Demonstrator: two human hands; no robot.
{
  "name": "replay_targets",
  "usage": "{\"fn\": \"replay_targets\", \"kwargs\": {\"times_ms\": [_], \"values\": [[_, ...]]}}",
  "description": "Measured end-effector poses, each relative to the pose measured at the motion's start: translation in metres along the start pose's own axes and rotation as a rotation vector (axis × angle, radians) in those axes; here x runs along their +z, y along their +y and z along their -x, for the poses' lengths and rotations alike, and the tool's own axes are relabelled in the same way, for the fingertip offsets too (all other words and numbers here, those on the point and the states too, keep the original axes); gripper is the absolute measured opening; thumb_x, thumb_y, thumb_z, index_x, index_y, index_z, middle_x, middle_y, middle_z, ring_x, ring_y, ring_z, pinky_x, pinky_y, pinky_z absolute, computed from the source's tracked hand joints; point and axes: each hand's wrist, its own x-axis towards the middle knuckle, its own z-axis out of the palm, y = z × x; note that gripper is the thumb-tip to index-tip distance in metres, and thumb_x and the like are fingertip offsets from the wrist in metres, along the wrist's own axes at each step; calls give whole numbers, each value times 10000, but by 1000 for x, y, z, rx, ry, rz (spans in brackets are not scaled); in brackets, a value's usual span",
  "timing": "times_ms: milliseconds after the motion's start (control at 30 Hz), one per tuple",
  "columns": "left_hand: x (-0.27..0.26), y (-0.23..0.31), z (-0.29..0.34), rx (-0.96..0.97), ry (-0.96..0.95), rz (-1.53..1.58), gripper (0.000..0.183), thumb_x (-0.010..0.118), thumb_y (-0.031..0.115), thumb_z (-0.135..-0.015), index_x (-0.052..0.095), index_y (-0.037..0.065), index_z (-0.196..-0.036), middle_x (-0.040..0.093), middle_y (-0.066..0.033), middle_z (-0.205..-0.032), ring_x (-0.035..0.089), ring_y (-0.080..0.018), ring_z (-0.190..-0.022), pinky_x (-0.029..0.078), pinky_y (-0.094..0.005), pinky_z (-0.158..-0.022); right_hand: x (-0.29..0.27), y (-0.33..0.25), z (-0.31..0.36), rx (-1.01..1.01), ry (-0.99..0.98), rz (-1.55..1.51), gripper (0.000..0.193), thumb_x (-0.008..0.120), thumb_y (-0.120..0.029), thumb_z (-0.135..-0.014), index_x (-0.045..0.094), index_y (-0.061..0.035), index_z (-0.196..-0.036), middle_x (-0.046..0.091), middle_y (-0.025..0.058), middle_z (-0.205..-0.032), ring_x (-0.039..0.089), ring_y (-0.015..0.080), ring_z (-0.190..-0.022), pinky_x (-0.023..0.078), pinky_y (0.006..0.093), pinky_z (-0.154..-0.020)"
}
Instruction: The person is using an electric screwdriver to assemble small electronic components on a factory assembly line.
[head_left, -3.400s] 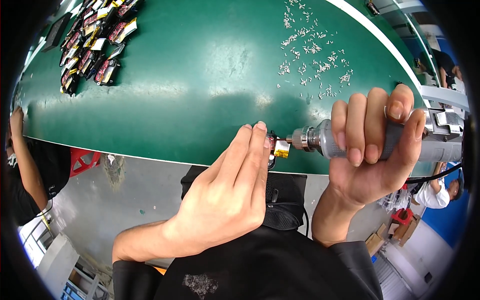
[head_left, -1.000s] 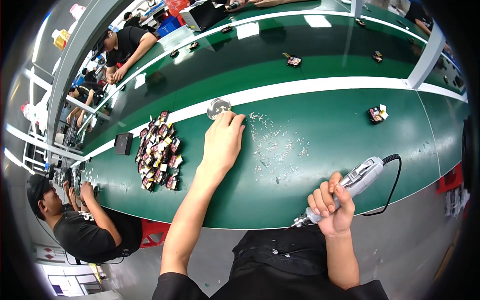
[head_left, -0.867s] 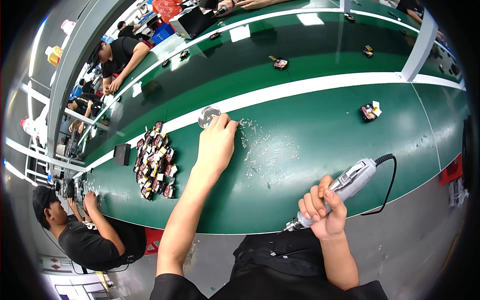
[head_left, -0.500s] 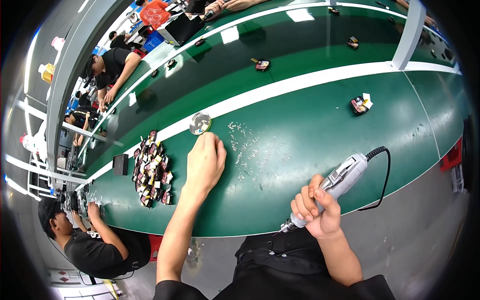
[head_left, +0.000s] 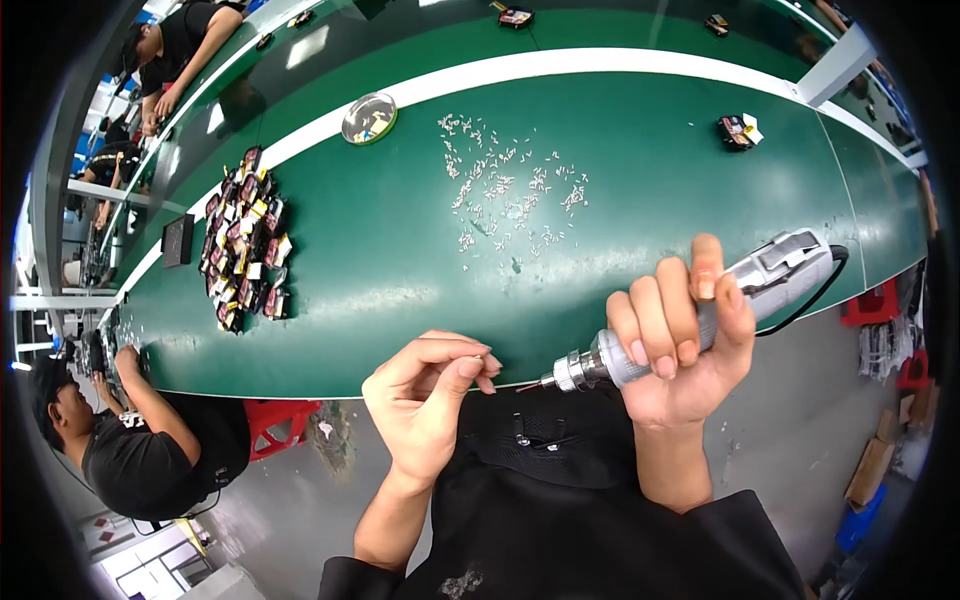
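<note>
- Grips a grey power screwdriver (head_left: pixel 785 270) in the right hand (head_left: pixel 685 370), with fingers curled round the barrel and thumb upright beside the forefinger: a full, closed hold.
- Aims the thin bit (head_left: pixel 537 385) leftward and slightly down, about level with the near edge of the green surface (head_left: pixel 380 310).
- Pinches thumb and forefinger of the left hand (head_left: pixel 422 395) together at that near edge, other fingers bent in, near the bit but apart from it; cannot tell of anything held there, too small to make out.
- Shows small silvery pieces (head_left: pixel 575 200) scattered between the middle and the far edge, touched by neither hand.
- Has a round dish (head_left: pixel 360 108) at the far edge, left of the scatter, with pale and yellow bits inside.
- Shows a heap of dark devices (head_left: pixel 240 240) toward the left end, with a black box (head_left: pixel 178 240) just beside, on the left.
- Has a lone device (head_left: pixel 735 133) toward the far right corner.
</note>
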Motion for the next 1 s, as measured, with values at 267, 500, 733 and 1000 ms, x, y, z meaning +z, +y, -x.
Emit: {"fn": "replay_targets", "kwargs": {"times_ms": [267, 500, 733, 1000], "values": [[9, -5, 18, -69, -105, 256, 206, 548, 105, -936, 578, -76, -842, 580, -157, -784, 576, -193, -646, 490, -293, -554, 25, -7, -1, -163, -15, 30, 186, 421, -226, -983, 469, -70, -894, 377, -25, -543, 389, 84, -463, 353, 266, -525], [13, -6, 19, -73, -149, 365, 149, 544, 42, -929, 598, -84, -870, 596, -149, -821, 576, -159, -664, 497, -268, -590, 23, -5, 1, -151, -27, 13, 187, 415, -230, -985, 467, -70, -903, 373, -27, -537, 379, 81, -450, 352, 262, -524], [16, -5, 9, 374, -108, -427, 41, 626, -71, -796, 591, -50, -790, 613, -128, -721, 576, -196, -609, 465, -267, -558, 20, -8, 3, -191, -63, 119, 186, 415, -230, -982, 468, -70, -905, 368, -24, -531, 368, 78, -437, 352, 253, -511], [23, -11, 4, 260, -226, -378, 173, 536, 69, -907, 592, -86, -857, 609, -141, -782, 556, -158, -636, 456, -252, -573, 3, -14, 0, -178, 21, 75, 182, 408, -214, -981, 472, -67, -894, 356, -28, -529, 358, 77, -440, 348, 255, -501]]}}
